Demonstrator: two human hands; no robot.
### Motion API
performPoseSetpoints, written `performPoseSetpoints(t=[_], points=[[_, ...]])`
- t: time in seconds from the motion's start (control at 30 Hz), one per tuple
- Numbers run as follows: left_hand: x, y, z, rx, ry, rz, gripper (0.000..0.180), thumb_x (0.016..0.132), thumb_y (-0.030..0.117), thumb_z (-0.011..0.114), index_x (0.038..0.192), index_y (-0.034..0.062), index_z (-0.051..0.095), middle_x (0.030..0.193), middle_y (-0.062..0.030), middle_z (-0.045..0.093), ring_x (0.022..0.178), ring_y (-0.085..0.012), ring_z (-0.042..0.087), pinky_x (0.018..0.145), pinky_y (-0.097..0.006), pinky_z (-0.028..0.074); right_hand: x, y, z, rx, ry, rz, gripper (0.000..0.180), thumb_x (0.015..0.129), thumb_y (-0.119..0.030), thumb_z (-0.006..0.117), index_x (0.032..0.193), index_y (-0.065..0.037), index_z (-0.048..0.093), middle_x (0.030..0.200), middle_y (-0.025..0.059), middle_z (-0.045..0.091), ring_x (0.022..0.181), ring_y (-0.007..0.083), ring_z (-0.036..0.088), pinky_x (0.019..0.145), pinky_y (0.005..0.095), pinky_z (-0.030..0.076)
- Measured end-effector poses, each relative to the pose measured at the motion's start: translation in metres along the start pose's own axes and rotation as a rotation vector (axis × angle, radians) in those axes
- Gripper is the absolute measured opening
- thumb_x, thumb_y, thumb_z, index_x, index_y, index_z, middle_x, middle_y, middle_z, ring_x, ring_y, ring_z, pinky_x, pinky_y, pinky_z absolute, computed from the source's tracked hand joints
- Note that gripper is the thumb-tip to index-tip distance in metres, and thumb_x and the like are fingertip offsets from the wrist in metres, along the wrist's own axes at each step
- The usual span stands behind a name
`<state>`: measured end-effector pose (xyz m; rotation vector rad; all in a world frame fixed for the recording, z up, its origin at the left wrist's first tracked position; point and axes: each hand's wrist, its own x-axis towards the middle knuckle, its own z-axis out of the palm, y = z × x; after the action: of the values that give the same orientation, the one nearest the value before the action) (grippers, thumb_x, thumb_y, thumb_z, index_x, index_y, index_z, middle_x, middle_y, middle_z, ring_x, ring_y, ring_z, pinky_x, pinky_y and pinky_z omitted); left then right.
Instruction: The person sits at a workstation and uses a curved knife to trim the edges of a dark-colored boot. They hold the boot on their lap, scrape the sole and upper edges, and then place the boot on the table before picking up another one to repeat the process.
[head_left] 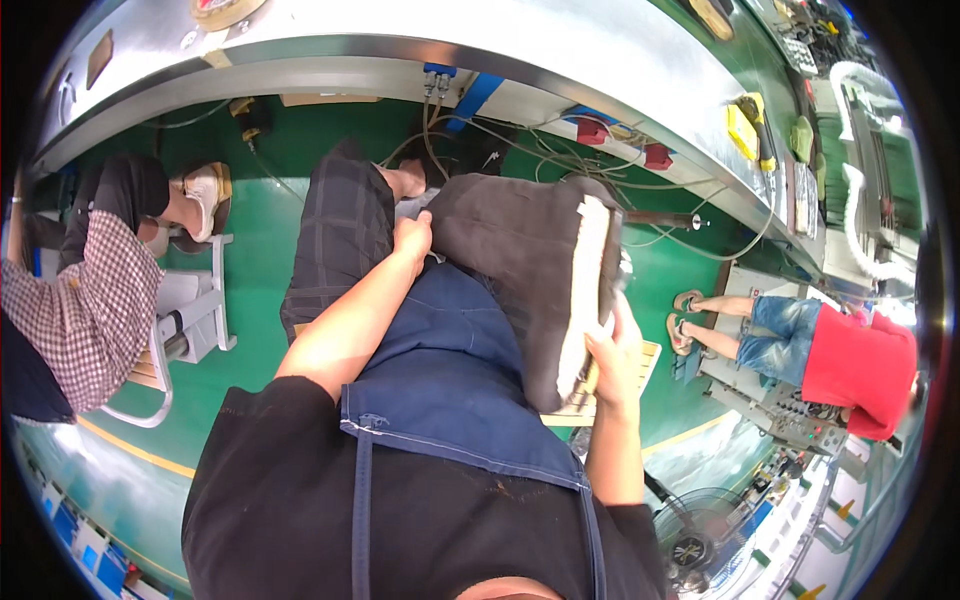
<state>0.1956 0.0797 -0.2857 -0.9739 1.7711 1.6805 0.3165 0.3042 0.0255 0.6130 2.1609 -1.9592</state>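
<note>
A thick, dark grey-brown cushion (500, 235) is tilted over my right thigh and side. Along its right side runs a ragged white strip (585, 290), like bare padding or lining. My left hand (412, 238) is closed on the cushion's left edge, by my left thigh. On the other side my right hand (615, 350) grips it, thumb on the white strip and fingers mostly hidden behind. Under the cushion's lower right corner shows a slatted wooden seat (645, 368). A navy apron (430, 340) covers my lap.
A metal-edged workbench (400, 50) curves across the front, with cables (540, 150) and red fittings (592, 130) below. A seated person (105, 260) is at left; another in red (850, 365) is at right. A fan (690, 545) stands behind my right arm.
</note>
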Motion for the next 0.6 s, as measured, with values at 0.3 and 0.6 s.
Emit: performPoseSetpoints(t=[0.3,0.6], points=[[-0.169,0.074,-0.030,-0.189,-0.502,0.328,0.069,0.103,0.044,0.061,0.149,-0.0030,0.041,0.140,-0.0176,0.058,0.134,-0.0232,0.052,0.111,-0.035,0.041,0.056,0.086,0.079,-0.018,-0.124,0.006,0.051,0.094,-0.006,0.067,0.139,0.006,0.046,0.126,0.0140,0.062,0.114,0.0184,0.061,0.102,0.0337,0.049],[-0.177,0.076,-0.033,0.262,-0.293,0.532,0.061,0.102,0.035,0.060,0.147,-0.0041,0.047,0.124,-0.0268,0.069,0.116,-0.0349,0.068,0.100,-0.041,0.051,0.036,0.078,0.063,0.084,-0.255,0.178,0.059,0.096,-0.007,0.068,0.145,0.006,0.038,0.133,0.0167,0.059,0.116,0.0224,0.063,0.094,0.0397,0.058]])
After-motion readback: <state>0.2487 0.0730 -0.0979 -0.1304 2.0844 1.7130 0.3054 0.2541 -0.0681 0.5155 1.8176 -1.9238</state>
